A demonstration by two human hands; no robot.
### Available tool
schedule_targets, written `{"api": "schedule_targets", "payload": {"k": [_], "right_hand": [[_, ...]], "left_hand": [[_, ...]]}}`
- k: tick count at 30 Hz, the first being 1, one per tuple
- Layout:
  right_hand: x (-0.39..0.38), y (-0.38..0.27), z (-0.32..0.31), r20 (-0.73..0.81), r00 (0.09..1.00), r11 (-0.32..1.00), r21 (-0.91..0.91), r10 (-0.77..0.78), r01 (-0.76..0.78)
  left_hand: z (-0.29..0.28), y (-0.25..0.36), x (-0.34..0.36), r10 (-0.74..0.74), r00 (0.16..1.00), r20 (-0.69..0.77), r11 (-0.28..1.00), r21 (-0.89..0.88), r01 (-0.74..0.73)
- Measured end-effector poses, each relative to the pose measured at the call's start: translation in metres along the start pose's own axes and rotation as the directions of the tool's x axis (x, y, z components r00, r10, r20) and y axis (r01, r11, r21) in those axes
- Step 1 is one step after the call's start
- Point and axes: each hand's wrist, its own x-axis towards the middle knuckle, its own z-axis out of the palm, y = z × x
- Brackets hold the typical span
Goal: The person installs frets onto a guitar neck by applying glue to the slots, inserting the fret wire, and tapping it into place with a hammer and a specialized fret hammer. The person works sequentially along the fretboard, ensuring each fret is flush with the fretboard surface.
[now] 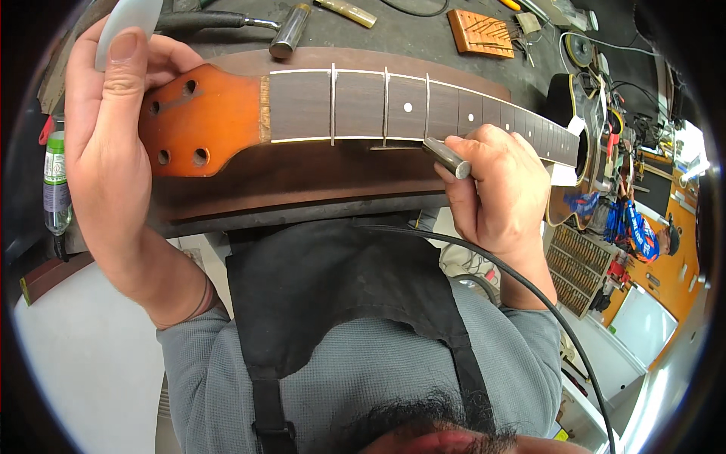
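A guitar neck lies across the bench, with its orange-brown headstock at the left and its dark fretboard running right to the guitar body. Three fret wires cross the board near the nut end, their tips sticking out past its edges. My left hand is beside the headstock, its thumb pressed on a translucent white curved piece; some of its fingers are hidden behind. Closed round a short metal cylinder, my right hand is at the fretboard's near edge, just right of the third fret wire.
Beyond the neck lie a hammer-like tool with a black handle and a brass-coloured cylinder. A wooden block with thin rods stands further right. A bottle is at far left. A black cable crosses before my right arm.
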Motion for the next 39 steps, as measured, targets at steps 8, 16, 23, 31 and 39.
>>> {"api": "schedule_targets", "payload": {"k": [8, 16, 23, 31, 39], "right_hand": [[0.008, -0.001, -0.003, 0.031, 0.999, 1.0, 0.015, -0.022, 0.022], [0.011, 0.002, -0.007, 0.057, 0.998, 0.999, 0.028, -0.018, 0.016], [0.011, -0.004, -0.01, 0.066, 0.997, 0.999, -0.03, 0.031, -0.029], [0.011, -0.002, -0.008, 0.071, 0.996, 0.999, 0.004, 0.052, -0.052], [0.014, -0.001, -0.005, 0.052, 0.998, 0.999, 0.037, 0.032, -0.034]], "left_hand": [[-0.007, -0.001, 0.005, -0.084, 0.995, 0.05, 0.996, -0.027, 0.086], [-0.01, -0.004, 0.008, -0.092, 0.993, 0.069, 0.996, -0.001, 0.092], [-0.01, -0.003, 0.01, -0.092, 0.993, 0.076, 0.995, -0.025, 0.094], [-0.028, -0.015, 0.02, -0.123, 0.988, 0.091, 0.964, -0.224, 0.141], [-0.035, -0.004, 0.072, -0.119, 0.978, 0.171, 0.97, -0.191, 0.152]]}}
